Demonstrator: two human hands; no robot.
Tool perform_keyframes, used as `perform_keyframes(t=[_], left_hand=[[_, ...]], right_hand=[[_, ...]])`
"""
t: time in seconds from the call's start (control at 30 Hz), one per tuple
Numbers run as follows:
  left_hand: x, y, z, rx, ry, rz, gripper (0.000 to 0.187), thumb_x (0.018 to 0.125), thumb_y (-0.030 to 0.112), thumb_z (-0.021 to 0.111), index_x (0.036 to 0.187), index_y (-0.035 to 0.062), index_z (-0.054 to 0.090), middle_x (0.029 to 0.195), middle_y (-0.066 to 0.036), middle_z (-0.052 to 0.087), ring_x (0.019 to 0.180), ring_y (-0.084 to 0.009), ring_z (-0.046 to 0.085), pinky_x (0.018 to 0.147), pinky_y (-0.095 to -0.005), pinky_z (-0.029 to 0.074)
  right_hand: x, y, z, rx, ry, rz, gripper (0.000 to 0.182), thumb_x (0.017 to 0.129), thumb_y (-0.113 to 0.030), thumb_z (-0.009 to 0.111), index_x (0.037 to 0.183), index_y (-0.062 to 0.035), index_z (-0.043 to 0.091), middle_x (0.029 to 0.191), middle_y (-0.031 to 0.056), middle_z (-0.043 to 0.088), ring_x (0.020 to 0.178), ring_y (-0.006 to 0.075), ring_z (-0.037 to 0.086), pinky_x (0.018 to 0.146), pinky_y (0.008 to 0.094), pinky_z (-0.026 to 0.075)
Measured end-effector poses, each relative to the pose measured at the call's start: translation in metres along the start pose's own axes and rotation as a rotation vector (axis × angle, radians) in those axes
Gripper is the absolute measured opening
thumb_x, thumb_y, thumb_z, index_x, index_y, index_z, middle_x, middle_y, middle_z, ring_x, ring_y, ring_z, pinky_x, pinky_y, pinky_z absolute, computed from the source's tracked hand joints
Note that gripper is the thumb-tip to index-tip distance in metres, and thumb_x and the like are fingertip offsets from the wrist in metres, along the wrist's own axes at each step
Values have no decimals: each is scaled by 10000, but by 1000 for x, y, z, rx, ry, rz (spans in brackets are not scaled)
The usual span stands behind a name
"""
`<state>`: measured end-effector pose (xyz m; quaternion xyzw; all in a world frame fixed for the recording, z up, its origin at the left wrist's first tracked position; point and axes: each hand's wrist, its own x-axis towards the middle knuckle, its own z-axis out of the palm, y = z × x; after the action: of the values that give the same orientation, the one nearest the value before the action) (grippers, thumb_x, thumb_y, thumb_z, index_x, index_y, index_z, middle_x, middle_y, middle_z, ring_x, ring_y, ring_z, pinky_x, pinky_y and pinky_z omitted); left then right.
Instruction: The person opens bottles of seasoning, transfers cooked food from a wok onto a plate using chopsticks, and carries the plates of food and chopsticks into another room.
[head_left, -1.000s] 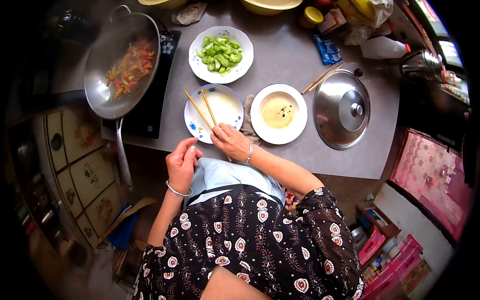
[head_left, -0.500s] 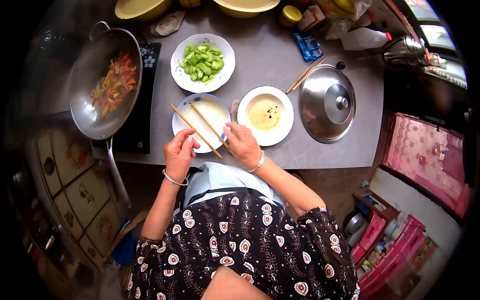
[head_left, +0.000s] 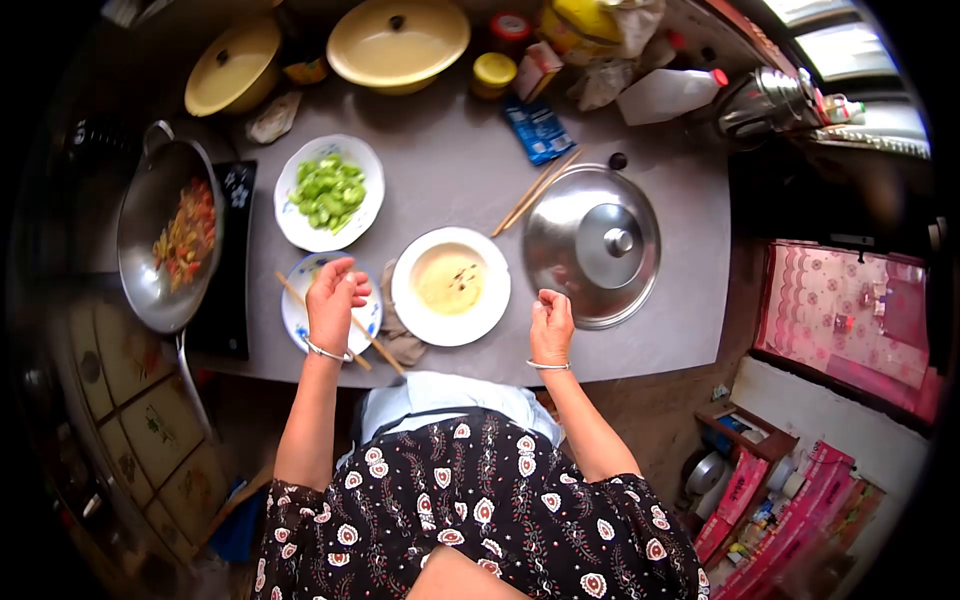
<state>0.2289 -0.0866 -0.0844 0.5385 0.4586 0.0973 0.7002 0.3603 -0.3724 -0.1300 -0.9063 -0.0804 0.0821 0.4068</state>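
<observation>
My left hand (head_left: 335,300) hovers over the blue-patterned plate (head_left: 296,323), loosely curled with its fingers apart and nothing in it. Beneath it, a pair of chopsticks (head_left: 377,348) lies across the plate, partly hidden by the hand. My right hand (head_left: 551,326) is beside the lower left edge of the steel wok lid (head_left: 640,262), its fingers drawn together with nothing visible in them. Between the two hands sits a white bowl (head_left: 403,305) of pale yellow liquid with dark specks. Behind the plate, a white dish (head_left: 290,222) holds sliced green vegetables (head_left: 328,190).
At left, a wok (head_left: 140,255) with red and yellow food (head_left: 188,232) sits on a black cooktop (head_left: 236,260). More chopsticks (head_left: 535,193) lie by the lid. A blue packet (head_left: 538,130), a yellow-lidded jar (head_left: 493,72) and yellow basins (head_left: 398,42) stand behind. A cloth (head_left: 400,340) lies beside the bowl.
The view has swung right, so the counter items appear further left. My right hand has left the plate and chopsticks for the lid's edge. My left hand stays over the plate.
</observation>
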Motion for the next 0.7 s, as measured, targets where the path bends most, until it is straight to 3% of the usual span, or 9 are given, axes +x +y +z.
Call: perform_keyframes(t=[0.17,0.23,0.3,0.4,0.53,0.57,0.63,0.7], left_hand=[[-5,-8,72,-1,-72,2,275,865,77,479,1109,-46,505,880,-96,617,702,-111,590,594,-211,483],[-7,-8,96,13,-114,-16,266,862,73,476,1099,-42,511,865,-86,615,699,-109,589,593,-209,480],[-8,-9,112,41,-122,-40,261,863,79,479,1091,-42,516,861,-82,614,700,-109,590,593,-210,479],[-9,-10,129,71,-101,-81,275,858,90,486,1094,-46,520,856,-93,621,691,-116,595,597,-217,482],[1,-9,144,90,-98,-115,264,857,70,488,1093,-42,524,854,-102,627,692,-120,599,601,-223,489],[4,-8,145,86,-94,-126,257,857,60,488,1091,-40,525,854,-100,627,693,-120,599,601,-224,491],[10,-9,146,91,-91,-95,248,860,60,490,1086,-33,529,855,-96,628,697,-120,600,605,-223,491],[9,-8,135,76,-20,-66,233,862,68,496,1073,-24,536,858,-89,629,701,-118,601,610,-225,492]], right_hand=[[86,16,-53,157,23,35,101,826,-72,539,888,2,567,835,107,600,736,200,580,673,302,471],[130,9,-80,292,10,91,96,864,-94,522,892,-15,568,797,52,590,682,113,554,612,252,453],[175,5,-100,383,38,91,90,876,-82,508,908,-22,566,818,33,585,675,88,554,589,222,448],[242,-5,-122,538,115,23,129,893,-65,483,983,-2,550,888,50,591,715,96,571,602,217,472],[352,-19,-136,910,100,-74,282,901,-109,502,1149,17,459,1085,107,537,892,180,558,759,290,470],[377,-26,-138,975,111,-70,306,889,-123,526,1151,19,454,1074,100,534,882,190,554,752,300,468],[419,-25,-140,1089,72,-40,211,851,-130,579,1022,-22,523,901,66,552,830,186,542,739,310,460],[454,-16,-141,1160,-8,152,129,860,-154,564,931,-47,551,872,67,574,837,216,550,770,360,452]])
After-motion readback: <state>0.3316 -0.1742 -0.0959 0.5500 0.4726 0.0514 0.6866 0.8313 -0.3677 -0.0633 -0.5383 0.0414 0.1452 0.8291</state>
